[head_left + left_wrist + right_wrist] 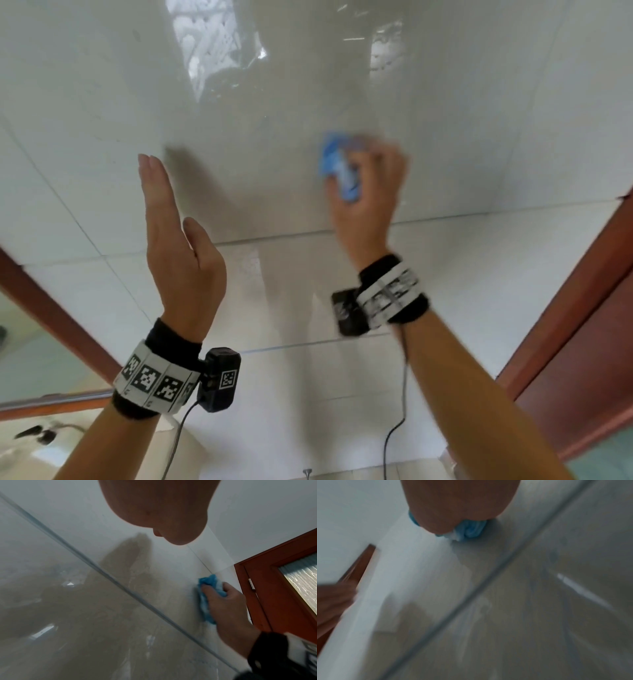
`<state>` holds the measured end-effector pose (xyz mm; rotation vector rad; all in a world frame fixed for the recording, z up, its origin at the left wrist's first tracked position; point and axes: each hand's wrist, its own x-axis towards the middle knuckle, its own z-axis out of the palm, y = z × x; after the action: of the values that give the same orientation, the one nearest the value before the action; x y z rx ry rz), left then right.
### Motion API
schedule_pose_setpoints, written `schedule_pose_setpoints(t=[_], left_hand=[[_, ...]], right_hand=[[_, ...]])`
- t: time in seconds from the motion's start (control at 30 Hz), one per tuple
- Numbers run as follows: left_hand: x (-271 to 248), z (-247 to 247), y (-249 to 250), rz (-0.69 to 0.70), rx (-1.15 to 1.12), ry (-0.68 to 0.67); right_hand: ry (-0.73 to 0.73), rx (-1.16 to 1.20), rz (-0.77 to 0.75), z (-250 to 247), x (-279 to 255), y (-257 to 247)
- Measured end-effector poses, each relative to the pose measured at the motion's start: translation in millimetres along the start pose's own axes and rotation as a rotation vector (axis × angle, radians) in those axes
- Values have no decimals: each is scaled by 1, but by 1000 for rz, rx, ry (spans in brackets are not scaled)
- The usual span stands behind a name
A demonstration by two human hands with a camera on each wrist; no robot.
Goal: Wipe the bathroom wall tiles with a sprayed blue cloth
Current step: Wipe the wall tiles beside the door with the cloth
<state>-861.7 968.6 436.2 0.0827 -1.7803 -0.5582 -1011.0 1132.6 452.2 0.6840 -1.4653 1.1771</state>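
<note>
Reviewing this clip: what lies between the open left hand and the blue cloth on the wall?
Only bare glossy wall tiles separate the left hand from the blue cloth gripped by the right hand. The head view shows it best.

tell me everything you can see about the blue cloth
The bunched blue cloth looks like soft fabric in light and mid blue with paler, whitish folds. It is crumpled into a wad, not spread flat. The right hand holds it in a curled grip, fingers wrapped over its back, pressing it against the glossy pale wall tile. Folds stick out past the fingers on the left and top. The head and right wrist views blur it.
</note>
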Motion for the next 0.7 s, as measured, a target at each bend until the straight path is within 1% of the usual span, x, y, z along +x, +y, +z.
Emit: schedule_pose_setpoints(t=[0.03, 0.07, 0.13, 0.2, 0.23, 0.27, 0.3, 0.37, 0.4, 0.43, 0.47, 0.5, 0.53, 0.57, 0.63, 0.67, 0.7], left_hand=[[1, -1, -2, -2, 9, 3], [3, -1, -4, -4, 18, 9], [8, -2, -11, -8, 34, 25], [12, -2, -19, -20, 44, 36], [14, -2, -22, -30, 49, 40], [16, -2, -26, -37, 54, 42], [18, -1, -29, -39, 60, 38], [20, 2, -31, -32, 63, 20], [20, 2, -30, -29, 59, 12], [19, 3, -29, -23, 54, 7], [19, 4, -26, -15, 48, 5], [19, 4, -24, -10, 45, 3], [19, 4, -22, -10, 44, 1], [19, 3, -20, -15, 42, -2], [22, 0, -19, -27, 43, 12], [23, -2, -19, -31, 45, 19], [24, -3, -20, -35, 45, 25]], right_hand=[[113, -35, 13, -9, 27, 7], [190, -57, 12, -14, 53, 12], [271, -82, 37, -9, 86, 11], [308, -124, 52, 9, 87, 8], [303, -130, 20, 18, 78, 6], [262, -130, -47, 27, 64, 5], [178, -136, -126, 32, 47, 3], [-83, -159, -289, 37, 9, 1], [-195, -160, -367, 37, -8, -2], [-272, -159, -428, 34, -20, -5], [-323, -155, -463, 30, -22, -9], [-355, -142, -456, 26, -14, -14], [-341, -113, -408, 22, 3, -19], [-262, -85, -344, 20, 26, -24], [-49, -108, -248, 20, 84, -31], [9, -134, -241, 23, 106, -35], [32, -154, -250, 28, 118, -39]])
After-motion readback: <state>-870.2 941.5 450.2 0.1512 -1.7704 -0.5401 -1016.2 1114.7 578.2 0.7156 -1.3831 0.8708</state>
